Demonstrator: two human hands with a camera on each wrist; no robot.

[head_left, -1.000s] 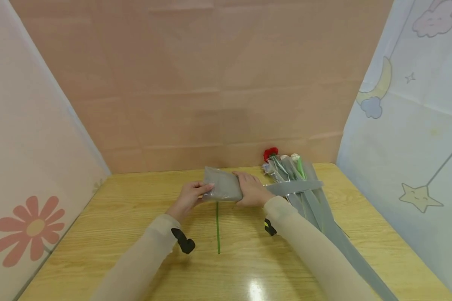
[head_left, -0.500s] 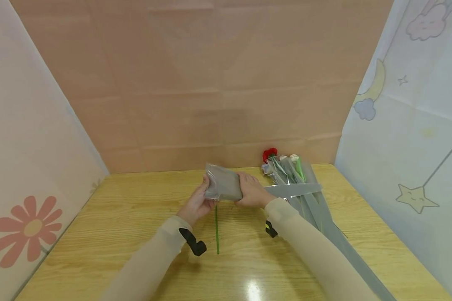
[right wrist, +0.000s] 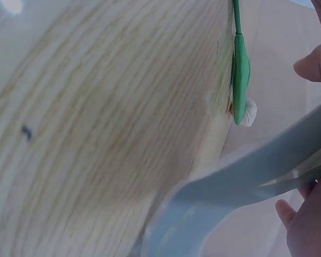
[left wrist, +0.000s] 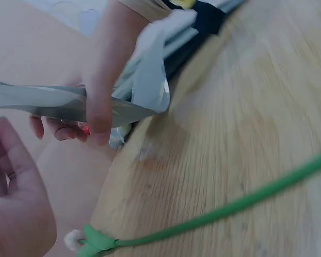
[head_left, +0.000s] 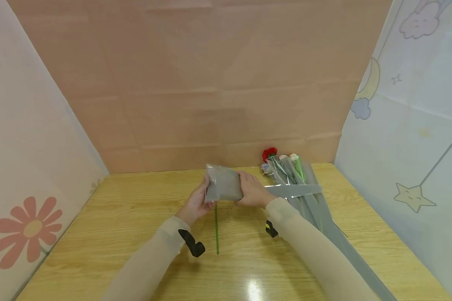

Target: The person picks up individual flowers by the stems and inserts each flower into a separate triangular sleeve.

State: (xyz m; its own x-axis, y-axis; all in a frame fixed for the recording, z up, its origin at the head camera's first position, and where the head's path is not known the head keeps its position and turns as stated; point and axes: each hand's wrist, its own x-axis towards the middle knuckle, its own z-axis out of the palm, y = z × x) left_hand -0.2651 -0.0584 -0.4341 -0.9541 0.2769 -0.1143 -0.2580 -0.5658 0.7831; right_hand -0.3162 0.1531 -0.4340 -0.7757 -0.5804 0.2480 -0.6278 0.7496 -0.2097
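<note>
My right hand [head_left: 253, 190] grips a folded grey wrapping sheet [head_left: 224, 184] by its right side, thumb and fingers on opposite faces. The left hand [head_left: 196, 205] is at the sheet's left edge, its thumb up beside that edge. In the left wrist view, the fingers of the left hand [left wrist: 16, 198] look straight just below the sheet. A single artificial flower with a green stem [head_left: 217, 230] lies on the table beneath. Its white bud [right wrist: 249, 113] shows in the right wrist view; the sheet hides it in the head view.
To the right lie several artificial flowers, among them a red one [head_left: 269, 153] and a white one [head_left: 294, 157], with clear and grey wrapping [head_left: 312, 205]. A long grey strip [head_left: 361, 259] runs to the front edge. A peach backdrop [head_left: 218, 104] stands behind the wooden table [head_left: 135, 217].
My left hand has shifted right and slid lower on the sheet; its thumb, earlier laid across the sheet's front, now stands at the edge. The right hand keeps its grip.
</note>
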